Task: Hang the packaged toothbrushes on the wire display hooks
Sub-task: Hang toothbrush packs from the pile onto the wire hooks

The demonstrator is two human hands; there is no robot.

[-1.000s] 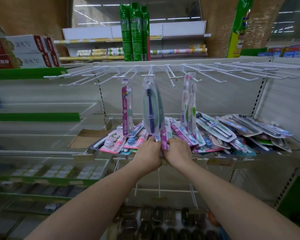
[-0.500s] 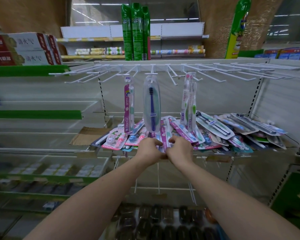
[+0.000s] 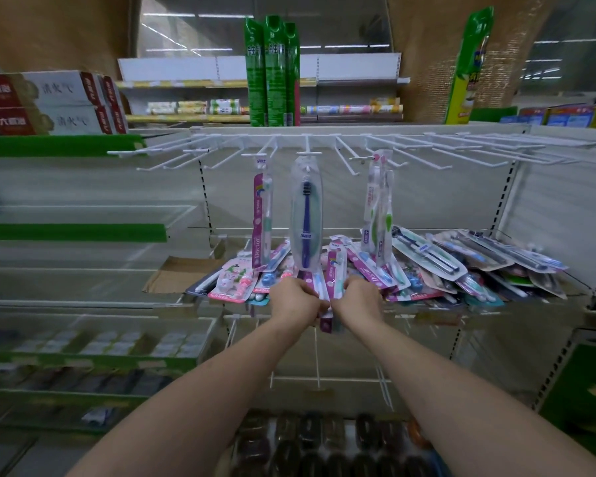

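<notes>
Both hands, the left hand [image 3: 298, 301] and right hand [image 3: 356, 299], are curled together pinching one purple toothbrush pack [image 3: 331, 280] at the front of the loose pile [image 3: 427, 266] on the shelf, likely to orient it for the wire hooks [image 3: 410, 149] above, where three packs [image 3: 306, 215] hang.

The white metal store shelf [image 3: 561, 297] has a messy heap of carded, blister-packed toothbrushes [image 3: 427, 266] spread along it, with a flattened brown cardboard sheet [image 3: 179, 273] at its left end.

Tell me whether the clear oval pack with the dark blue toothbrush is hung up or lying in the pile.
Hung up: the clear oval pack dangles upright from a white wire hook, above the pile.
</notes>
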